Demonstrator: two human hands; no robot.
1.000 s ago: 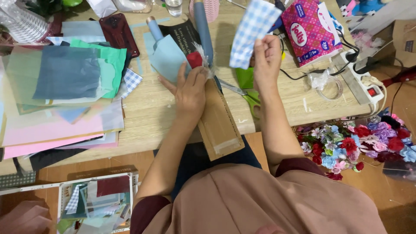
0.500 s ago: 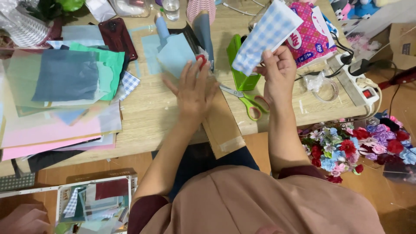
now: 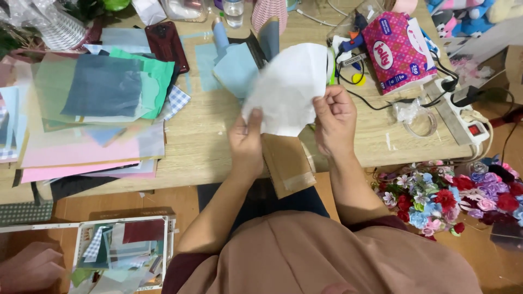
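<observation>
Both my hands hold a white piece of paper or cloth (image 3: 287, 87) up over the wooden table (image 3: 201, 147). My left hand (image 3: 246, 142) pinches its lower left edge and my right hand (image 3: 334, 120) grips its right edge. Under the sheet lie light blue pieces (image 3: 234, 68) and a brown cardboard strip (image 3: 287, 163) that sticks out over the table's front edge. The white sheet hides whatever lies directly behind it.
A stack of coloured sheets (image 3: 92, 109) covers the left of the table. A pink tissue pack (image 3: 396, 50), a power strip (image 3: 463, 117) and cables lie at the right. Fabric flowers (image 3: 447, 196) sit on the floor at the right, a box of scraps (image 3: 122, 253) at lower left.
My left hand has lifted off the cardboard and taken hold of the sheet. The sheet in my right hand came down to the centre; its white side now faces me instead of the blue check.
</observation>
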